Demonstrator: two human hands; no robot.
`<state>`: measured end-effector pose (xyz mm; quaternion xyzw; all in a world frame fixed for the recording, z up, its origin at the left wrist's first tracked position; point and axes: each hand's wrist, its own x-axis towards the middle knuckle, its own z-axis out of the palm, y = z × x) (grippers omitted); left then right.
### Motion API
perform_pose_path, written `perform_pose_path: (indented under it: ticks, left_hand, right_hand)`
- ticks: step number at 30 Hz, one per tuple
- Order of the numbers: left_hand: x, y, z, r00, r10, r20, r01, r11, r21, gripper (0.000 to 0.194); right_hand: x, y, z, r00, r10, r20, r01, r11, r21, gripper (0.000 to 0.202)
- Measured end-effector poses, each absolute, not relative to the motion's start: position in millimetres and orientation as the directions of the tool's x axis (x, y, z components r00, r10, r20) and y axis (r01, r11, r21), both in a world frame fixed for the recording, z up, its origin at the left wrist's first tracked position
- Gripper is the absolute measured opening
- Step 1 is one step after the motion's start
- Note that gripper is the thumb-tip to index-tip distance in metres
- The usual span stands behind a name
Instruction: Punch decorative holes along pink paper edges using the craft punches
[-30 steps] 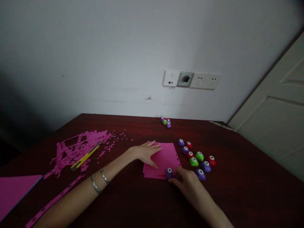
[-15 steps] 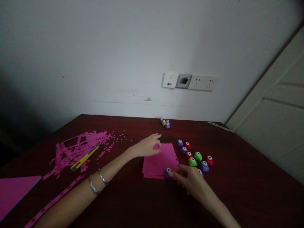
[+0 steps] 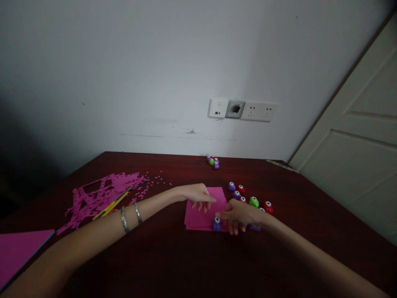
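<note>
Pink paper squares (image 3: 197,217) lie in a slightly uneven stack on the dark red table. At their front right edge stands a small purple paper punch (image 3: 216,226) with a white, eye-like button on top. My left hand (image 3: 198,196) hovers over the back of the stack, fingers bent down and apart, holding nothing. Just right of the purple punch is my right hand (image 3: 240,214), its fingers spread and pointing down. Its foremost fingertip comes close to the punch; contact cannot be made out. This hand covers part of the stack and some punches behind it.
Several purple, red and green punches (image 3: 253,202) stand on the right, and a small cluster (image 3: 212,162) sits near the wall. On the left lie punched pink strips (image 3: 89,203), confetti dots, a yellow utility knife (image 3: 113,203) and a larger pink sheet (image 3: 21,252).
My right hand has let go of the purple punch and risen slightly, fingers spreading. My left hand has turned palm down, moving a little right and lower over the paper.
</note>
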<state>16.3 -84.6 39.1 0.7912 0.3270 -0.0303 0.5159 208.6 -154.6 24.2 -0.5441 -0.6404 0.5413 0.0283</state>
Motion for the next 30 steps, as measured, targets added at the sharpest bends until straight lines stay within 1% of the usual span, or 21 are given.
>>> perform_pose_path:
  ticks: [6,9,13,16,21,23,27,30]
  left_hand:
    - [27,-93,30,0.774,0.361,-0.52,0.609,-0.202,0.767,0.046]
    - [33,-95,26,0.742,0.294,-0.603,0.662,-0.176,0.729,0.046]
    - [40,-94,24,0.684,0.271,-0.677,0.727,-0.18,0.662,0.049]
    - [43,-89,23,0.638,0.207,-0.742,0.77,-0.149,0.621,0.05]
    - [44,-81,14,0.604,0.035,-0.796,0.796,-0.069,0.601,0.046]
    - [43,-81,8,0.611,0.026,-0.791,0.791,-0.033,0.611,0.046]
    - [39,-85,-2,0.652,0.086,-0.753,0.753,0.045,0.657,0.048]
    - [39,-87,-3,0.664,0.107,-0.74,0.733,0.1,0.672,0.048]
  right_hand:
    - [207,-150,20,-0.428,0.678,-0.598,0.69,-0.182,-0.7,0.046]
    - [204,-150,25,-0.432,0.647,-0.628,0.713,-0.182,-0.677,0.042]
    - [199,-155,38,-0.434,0.644,-0.631,0.68,-0.226,-0.698,0.038]
    - [195,-154,44,-0.434,0.586,-0.685,0.701,-0.258,-0.665,0.04]
    - [196,-143,43,-0.454,0.483,-0.749,0.729,-0.281,-0.624,0.043]
    - [198,-140,40,-0.474,0.464,-0.748,0.724,-0.279,-0.631,0.042]
    - [202,-137,32,-0.511,0.483,-0.711,0.676,-0.285,-0.679,0.036]
    - [202,-137,31,-0.505,0.491,-0.709,0.666,-0.301,-0.683,0.032]
